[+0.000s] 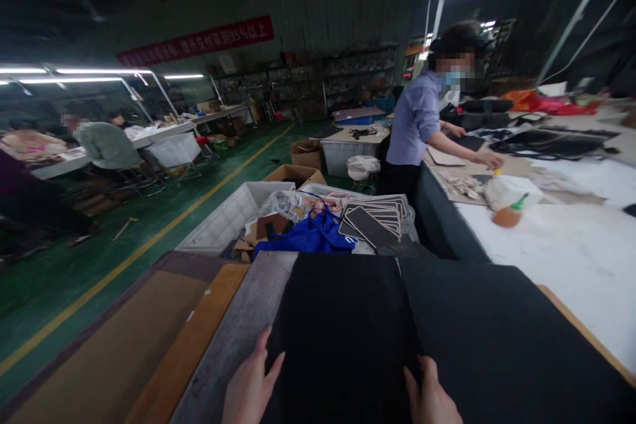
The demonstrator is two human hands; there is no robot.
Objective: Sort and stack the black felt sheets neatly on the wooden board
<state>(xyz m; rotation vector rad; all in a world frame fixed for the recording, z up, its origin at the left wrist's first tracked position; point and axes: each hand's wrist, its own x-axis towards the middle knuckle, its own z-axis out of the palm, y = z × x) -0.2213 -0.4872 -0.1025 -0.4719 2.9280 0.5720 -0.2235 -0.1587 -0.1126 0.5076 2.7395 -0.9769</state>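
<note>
A black fabric sheet [342,324] lies flat in front of me on a stack of boards, with a second black sheet [497,331] beside it on the right. My left hand [251,384] rests at the sheet's near left edge, fingers spread on the grey board [243,331], thumb on the fabric. My right hand [430,397] lies on the sheet's near right edge, where the two black pieces meet. Neither hand visibly grips anything.
Brown boards [119,351] lie to my left. Ahead stand white bins [223,218] with blue cloth [308,235] and a stack of dark panels [375,218]. A white worktable [571,245] runs on the right, where a person in a lilac shirt [417,119] works. Other people sit far left.
</note>
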